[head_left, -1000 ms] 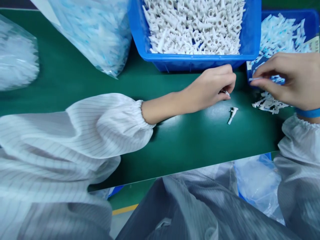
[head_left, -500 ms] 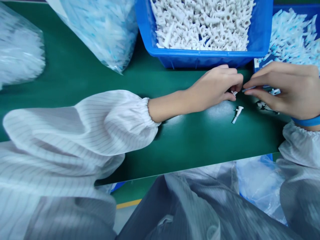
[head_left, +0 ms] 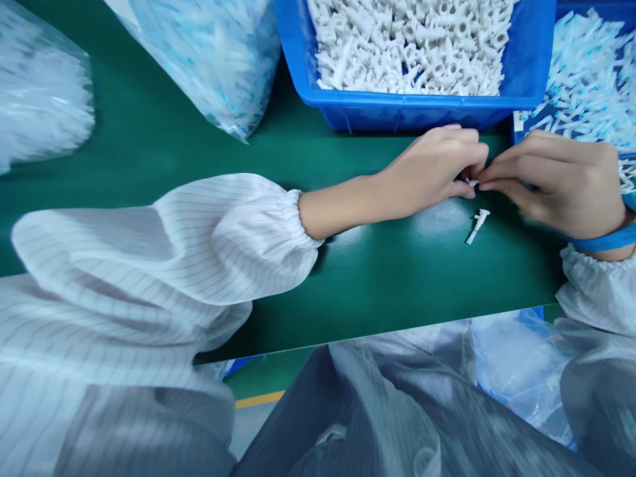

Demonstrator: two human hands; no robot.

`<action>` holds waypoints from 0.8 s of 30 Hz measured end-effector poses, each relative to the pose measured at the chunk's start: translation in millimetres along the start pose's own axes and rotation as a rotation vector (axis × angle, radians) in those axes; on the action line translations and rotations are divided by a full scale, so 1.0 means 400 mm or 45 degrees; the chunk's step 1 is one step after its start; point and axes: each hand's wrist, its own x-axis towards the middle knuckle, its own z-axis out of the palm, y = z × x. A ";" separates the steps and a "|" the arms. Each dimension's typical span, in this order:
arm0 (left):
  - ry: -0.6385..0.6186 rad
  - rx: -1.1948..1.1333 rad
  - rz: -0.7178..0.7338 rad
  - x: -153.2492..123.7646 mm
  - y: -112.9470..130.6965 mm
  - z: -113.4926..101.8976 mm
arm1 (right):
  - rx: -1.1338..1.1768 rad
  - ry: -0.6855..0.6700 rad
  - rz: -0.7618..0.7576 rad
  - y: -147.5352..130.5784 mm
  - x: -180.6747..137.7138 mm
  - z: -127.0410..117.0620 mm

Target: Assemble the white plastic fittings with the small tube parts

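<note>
My left hand (head_left: pixel 444 162) is closed in a pinch around a small white plastic fitting (head_left: pixel 472 183), mostly covered by the fingers. Against it, the fingertips of my right hand (head_left: pixel 561 179) press together on a thin pale plastic piece, now hidden between the two hands. Just below them on the green table lies a white fitting with a pale tube end (head_left: pixel 477 226), slanting and touched by neither hand.
A blue bin (head_left: pixel 432 103) heaped with white fittings stands behind my hands. To its right is a blue tray of pale, blue-tipped tubes (head_left: pixel 591 86). Two clear bags of parts, one bluish (head_left: pixel 213 59) and one whitish (head_left: pixel 44 99), rest on the table (head_left: pixel 189 159) at the left.
My right hand has moved left, bringing the thin piece up to the fitting in my left hand; the fingertips now meet. My left hand stays pinched. The whole view has shifted slightly.
</note>
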 end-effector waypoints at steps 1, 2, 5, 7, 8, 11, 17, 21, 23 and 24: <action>-0.012 -0.004 -0.009 0.001 0.003 -0.002 | 0.002 0.009 0.001 -0.002 0.000 0.000; -0.028 -0.007 -0.016 0.002 0.006 -0.004 | 0.000 0.018 0.002 -0.003 0.001 0.001; -0.077 -0.005 -0.027 0.009 0.016 -0.014 | -0.025 0.045 -0.021 -0.006 0.006 0.006; -0.114 0.005 -0.050 0.014 0.023 -0.020 | -0.036 0.049 -0.032 -0.005 0.009 0.008; -0.127 0.009 -0.067 0.015 0.025 -0.023 | -0.033 0.044 -0.033 -0.005 0.010 0.008; -0.151 0.008 -0.094 0.017 0.029 -0.024 | -0.028 0.008 -0.026 0.000 0.007 0.004; -0.117 0.002 -0.108 0.018 0.030 -0.018 | -0.082 -0.002 -0.017 0.005 0.001 -0.002; -0.107 -0.012 -0.083 0.019 0.025 -0.018 | -0.128 -0.030 -0.040 0.005 0.007 -0.004; -0.085 -0.027 -0.043 0.018 0.018 -0.016 | -0.171 -0.041 -0.075 0.006 0.008 -0.007; -0.078 -0.029 -0.034 0.018 0.014 -0.014 | -0.188 -0.046 -0.085 0.007 0.008 -0.008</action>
